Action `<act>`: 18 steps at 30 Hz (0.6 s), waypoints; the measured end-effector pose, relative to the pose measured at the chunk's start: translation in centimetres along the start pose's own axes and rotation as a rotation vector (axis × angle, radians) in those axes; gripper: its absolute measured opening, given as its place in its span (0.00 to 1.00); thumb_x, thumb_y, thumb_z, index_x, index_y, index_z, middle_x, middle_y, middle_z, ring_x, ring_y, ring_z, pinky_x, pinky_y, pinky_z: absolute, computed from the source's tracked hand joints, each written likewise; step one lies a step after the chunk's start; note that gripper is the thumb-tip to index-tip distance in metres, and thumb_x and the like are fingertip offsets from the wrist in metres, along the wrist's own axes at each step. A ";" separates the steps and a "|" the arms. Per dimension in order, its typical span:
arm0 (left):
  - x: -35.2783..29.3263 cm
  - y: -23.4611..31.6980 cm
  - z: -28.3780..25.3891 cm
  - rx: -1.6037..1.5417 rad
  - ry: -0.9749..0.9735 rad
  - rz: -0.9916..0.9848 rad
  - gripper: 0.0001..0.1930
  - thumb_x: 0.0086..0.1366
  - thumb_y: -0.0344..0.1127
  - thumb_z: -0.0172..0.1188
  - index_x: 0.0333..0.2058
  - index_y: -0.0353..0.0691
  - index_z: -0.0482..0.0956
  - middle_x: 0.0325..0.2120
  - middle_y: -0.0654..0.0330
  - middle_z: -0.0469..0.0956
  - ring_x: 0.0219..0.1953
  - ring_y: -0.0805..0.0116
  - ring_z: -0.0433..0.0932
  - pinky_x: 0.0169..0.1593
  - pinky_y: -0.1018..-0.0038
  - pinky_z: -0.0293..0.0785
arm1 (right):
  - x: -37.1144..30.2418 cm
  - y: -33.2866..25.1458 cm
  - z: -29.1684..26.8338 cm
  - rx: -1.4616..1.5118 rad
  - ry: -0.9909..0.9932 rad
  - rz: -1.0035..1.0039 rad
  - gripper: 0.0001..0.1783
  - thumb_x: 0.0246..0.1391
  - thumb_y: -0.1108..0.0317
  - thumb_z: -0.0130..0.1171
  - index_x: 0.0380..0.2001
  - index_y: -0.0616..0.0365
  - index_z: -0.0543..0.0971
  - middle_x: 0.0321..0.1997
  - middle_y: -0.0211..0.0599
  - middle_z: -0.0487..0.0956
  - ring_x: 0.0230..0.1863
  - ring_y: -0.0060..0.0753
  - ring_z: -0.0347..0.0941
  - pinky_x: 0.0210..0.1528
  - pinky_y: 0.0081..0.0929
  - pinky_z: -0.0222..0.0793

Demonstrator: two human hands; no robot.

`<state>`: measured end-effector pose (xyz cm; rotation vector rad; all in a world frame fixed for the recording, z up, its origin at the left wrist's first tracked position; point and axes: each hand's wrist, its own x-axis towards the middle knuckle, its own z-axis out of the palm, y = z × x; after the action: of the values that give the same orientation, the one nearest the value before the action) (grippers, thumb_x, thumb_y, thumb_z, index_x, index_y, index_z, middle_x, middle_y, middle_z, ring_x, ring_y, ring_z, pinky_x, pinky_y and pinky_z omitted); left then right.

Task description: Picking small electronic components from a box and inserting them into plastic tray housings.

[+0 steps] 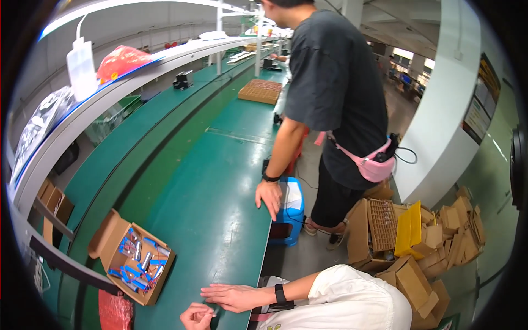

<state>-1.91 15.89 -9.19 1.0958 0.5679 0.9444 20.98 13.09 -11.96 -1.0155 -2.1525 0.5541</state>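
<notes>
- Fingerwork at a glossy green worktop point(203, 242) appears to be the step in hand.
- The bare right hand point(234, 297) lies flattened there, fingers extended, with nothing visible in its grasp; the bare left hand point(197, 317) curls just beside it, contents impossible to tell.
- A brown cardboard box point(164, 279) of blue-and-silver cylinders point(146, 262) stands left of both; reaching in would likely call for loosened left fingers.

A smooth, glossy surface was shown by the desk point(220, 187). The box point(163, 278) was made of matt brown cardboard; its cylinders point(146, 261) were finished in shiny blue plastic and silvery metal. The bottle point(82, 69) was moulded from translucent plastic, the bag point(124, 61) formed of wrinkled red film, the white sleeve point(357, 294) cut from matt cloth.
</notes>
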 end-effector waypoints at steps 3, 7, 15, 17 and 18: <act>0.3 -0.6 -0.2 -0.135 -0.064 0.050 0.09 0.65 0.19 0.66 0.44 0.27 0.83 0.41 0.46 0.83 0.41 0.60 0.82 0.48 0.68 0.79 | 0.8 -0.4 0.0 0.059 -0.050 -0.046 0.25 0.59 0.76 0.57 0.61 0.69 0.75 0.73 0.52 0.70 0.78 0.49 0.62 0.82 0.47 0.54; 0.9 0.4 0.7 -0.130 -0.115 -0.085 0.15 0.70 0.25 0.65 0.53 0.28 0.83 0.42 0.49 0.83 0.40 0.64 0.82 0.47 0.71 0.79 | 0.9 -1.0 -0.5 -0.012 0.008 0.129 0.26 0.59 0.75 0.60 0.61 0.68 0.75 0.70 0.54 0.73 0.74 0.53 0.68 0.77 0.49 0.61; 0.6 -0.1 2.2 -0.112 -0.210 0.032 0.10 0.74 0.32 0.64 0.46 0.30 0.85 0.33 0.61 0.82 0.32 0.76 0.76 0.40 0.76 0.75 | -1.6 -1.1 -0.3 -0.055 -0.043 0.188 0.25 0.64 0.76 0.57 0.64 0.61 0.74 0.68 0.56 0.74 0.65 0.61 0.73 0.68 0.46 0.68; 0.4 -0.5 2.4 -0.118 -0.135 0.071 0.08 0.73 0.32 0.66 0.42 0.30 0.85 0.33 0.60 0.83 0.32 0.75 0.77 0.40 0.76 0.75 | -0.2 -2.6 -0.4 -0.016 -0.089 0.134 0.25 0.64 0.76 0.57 0.64 0.61 0.74 0.68 0.57 0.75 0.65 0.61 0.73 0.68 0.45 0.69; 0.4 -0.5 2.5 -0.123 -0.158 0.065 0.08 0.71 0.31 0.67 0.39 0.31 0.84 0.33 0.60 0.83 0.33 0.75 0.78 0.40 0.77 0.75 | 0.6 -3.9 -0.7 -0.008 -0.057 0.149 0.25 0.65 0.76 0.57 0.65 0.61 0.73 0.67 0.57 0.75 0.65 0.61 0.74 0.67 0.45 0.69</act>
<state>0.48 14.97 -8.62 1.0721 0.3424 0.9272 19.23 11.26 -8.83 -1.1845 -2.1411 0.6526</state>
